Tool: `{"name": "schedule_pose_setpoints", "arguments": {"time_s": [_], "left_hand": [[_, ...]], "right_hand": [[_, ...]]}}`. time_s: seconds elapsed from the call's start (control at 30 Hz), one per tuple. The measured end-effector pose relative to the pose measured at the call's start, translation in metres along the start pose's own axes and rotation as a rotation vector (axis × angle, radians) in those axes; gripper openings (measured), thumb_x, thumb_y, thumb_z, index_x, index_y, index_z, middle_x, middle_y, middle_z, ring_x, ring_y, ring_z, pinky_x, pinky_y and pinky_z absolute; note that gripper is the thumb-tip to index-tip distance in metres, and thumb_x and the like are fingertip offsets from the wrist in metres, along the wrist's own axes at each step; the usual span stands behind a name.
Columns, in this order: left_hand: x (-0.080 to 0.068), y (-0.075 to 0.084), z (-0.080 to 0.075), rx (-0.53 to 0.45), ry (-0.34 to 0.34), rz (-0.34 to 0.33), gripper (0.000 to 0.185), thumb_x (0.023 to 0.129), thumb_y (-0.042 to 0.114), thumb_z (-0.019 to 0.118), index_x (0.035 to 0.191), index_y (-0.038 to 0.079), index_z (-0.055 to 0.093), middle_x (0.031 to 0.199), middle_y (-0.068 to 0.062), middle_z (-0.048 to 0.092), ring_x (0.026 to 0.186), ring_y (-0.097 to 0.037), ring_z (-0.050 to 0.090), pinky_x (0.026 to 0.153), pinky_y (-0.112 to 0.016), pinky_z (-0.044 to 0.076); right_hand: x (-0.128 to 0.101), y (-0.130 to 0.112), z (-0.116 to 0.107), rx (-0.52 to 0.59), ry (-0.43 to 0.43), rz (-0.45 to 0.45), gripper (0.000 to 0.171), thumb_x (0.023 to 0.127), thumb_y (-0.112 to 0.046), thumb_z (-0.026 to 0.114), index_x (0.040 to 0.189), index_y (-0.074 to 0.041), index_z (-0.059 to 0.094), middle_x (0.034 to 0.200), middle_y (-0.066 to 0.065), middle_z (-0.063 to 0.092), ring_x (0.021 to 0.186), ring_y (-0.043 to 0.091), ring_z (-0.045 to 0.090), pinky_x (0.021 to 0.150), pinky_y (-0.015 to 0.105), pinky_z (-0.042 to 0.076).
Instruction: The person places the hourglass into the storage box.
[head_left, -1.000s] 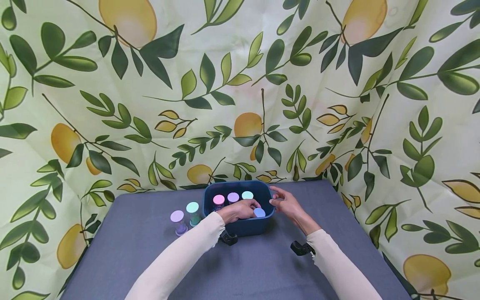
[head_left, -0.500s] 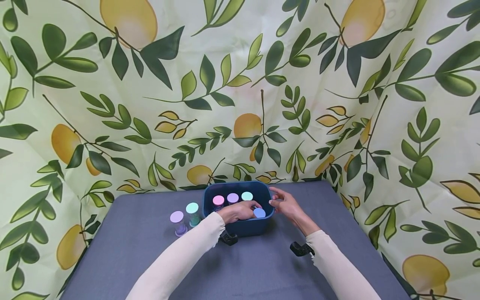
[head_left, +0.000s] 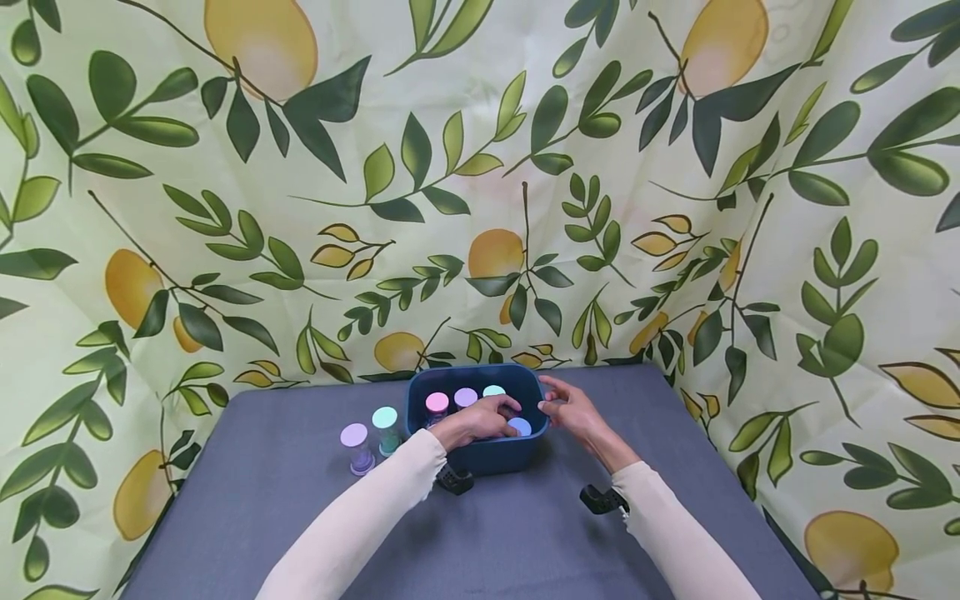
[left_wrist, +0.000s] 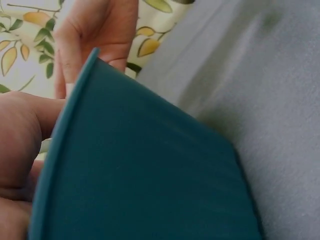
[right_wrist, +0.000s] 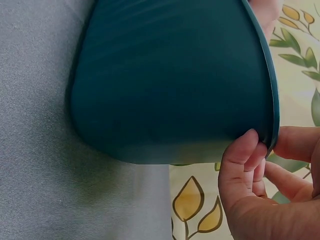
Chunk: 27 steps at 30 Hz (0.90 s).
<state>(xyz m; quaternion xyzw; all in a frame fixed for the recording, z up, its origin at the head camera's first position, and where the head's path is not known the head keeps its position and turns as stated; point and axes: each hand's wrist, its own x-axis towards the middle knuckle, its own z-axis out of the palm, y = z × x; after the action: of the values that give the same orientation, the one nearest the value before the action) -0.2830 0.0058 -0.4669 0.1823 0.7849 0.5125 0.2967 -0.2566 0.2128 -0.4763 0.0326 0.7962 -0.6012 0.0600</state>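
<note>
A dark teal plastic tub [head_left: 477, 454] stands at 12 o'clock on the grey cloth-covered table [head_left: 525, 542]. The left hand [head_left: 474, 419] reaches inside, fingers curled over the blue-capped sand timer [head_left: 519, 427] at the tub's 4 o'clock corner; whether they grip it cannot be told. The right hand [head_left: 572, 410] steadies the rim at 3 o'clock, fingers loosely bent against it. Pink, lilac and mint caps [head_left: 465, 397] line the far wall. Outside, at 9 o'clock, stand a mint-capped timer [head_left: 386, 428] and a lilac-capped timer [head_left: 356, 445]. Setting the timer upright, clear of its neighbours, would serve best.
</note>
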Motion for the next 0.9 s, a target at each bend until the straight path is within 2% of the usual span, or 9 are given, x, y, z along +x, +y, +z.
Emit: {"name": "schedule_pose_setpoints", "arguments": {"time_s": [0.17, 0.27, 0.43, 0.57, 0.8, 0.9], "left_hand": [[-0.009, 0.002, -0.011, -0.033, -0.012, 0.024, 0.05, 0.088, 0.006, 0.07, 0.132, -0.003, 0.05, 0.135, -0.024, 0.056, 0.098, -0.022, 0.064, 0.096, -0.042, 0.053], [-0.015, 0.004, -0.018, -0.049, -0.02, 0.032, 0.052, 0.088, 0.01, 0.07, 0.134, -0.002, 0.049, 0.139, -0.025, 0.053, 0.101, -0.022, 0.065, 0.101, -0.046, 0.05], [-0.028, 0.009, -0.031, -0.086, -0.004, 0.068, 0.049, 0.088, 0.016, 0.071, 0.133, 0.005, 0.054, 0.14, -0.022, 0.052, 0.109, -0.023, 0.063, 0.102, -0.045, 0.049], [-0.039, 0.015, -0.039, -0.094, -0.016, 0.115, 0.046, 0.089, 0.02, 0.071, 0.131, 0.01, 0.055, 0.141, -0.02, 0.051, 0.114, -0.023, 0.061, 0.104, -0.046, 0.048], [-0.057, 0.029, -0.05, -0.067, -0.029, 0.192, 0.05, 0.089, 0.024, 0.072, 0.134, 0.013, 0.053, 0.142, -0.017, 0.052, 0.119, -0.022, 0.059, 0.103, -0.04, 0.049], [-0.066, 0.033, -0.053, -0.062, -0.028, 0.204, 0.051, 0.089, 0.024, 0.072, 0.135, 0.012, 0.053, 0.142, -0.014, 0.053, 0.125, -0.024, 0.057, 0.105, -0.04, 0.048]], "right_hand": [[0.0, -0.001, 0.001, 0.004, 0.005, 0.008, 0.054, 0.095, -0.006, 0.059, 0.146, -0.014, 0.045, 0.103, 0.009, 0.049, 0.08, 0.021, 0.053, 0.071, 0.031, 0.052], [0.0, -0.001, 0.001, 0.002, 0.013, 0.017, 0.054, 0.095, -0.007, 0.059, 0.146, -0.014, 0.045, 0.103, 0.009, 0.05, 0.081, 0.021, 0.053, 0.07, 0.029, 0.051], [-0.001, -0.001, 0.001, 0.001, 0.012, 0.018, 0.054, 0.095, -0.008, 0.06, 0.147, -0.014, 0.044, 0.103, 0.009, 0.05, 0.082, 0.021, 0.053, 0.071, 0.029, 0.051], [0.0, -0.001, 0.001, 0.001, 0.011, 0.017, 0.054, 0.095, -0.008, 0.06, 0.147, -0.013, 0.045, 0.103, 0.008, 0.05, 0.081, 0.021, 0.052, 0.072, 0.031, 0.051], [-0.001, -0.002, 0.0, 0.0, 0.007, 0.018, 0.054, 0.095, -0.009, 0.06, 0.147, -0.014, 0.044, 0.103, 0.008, 0.05, 0.08, 0.02, 0.051, 0.075, 0.034, 0.051], [-0.001, -0.002, -0.001, -0.001, 0.001, 0.017, 0.055, 0.096, -0.01, 0.061, 0.147, -0.015, 0.044, 0.103, 0.007, 0.049, 0.079, 0.021, 0.05, 0.074, 0.033, 0.05]]}}
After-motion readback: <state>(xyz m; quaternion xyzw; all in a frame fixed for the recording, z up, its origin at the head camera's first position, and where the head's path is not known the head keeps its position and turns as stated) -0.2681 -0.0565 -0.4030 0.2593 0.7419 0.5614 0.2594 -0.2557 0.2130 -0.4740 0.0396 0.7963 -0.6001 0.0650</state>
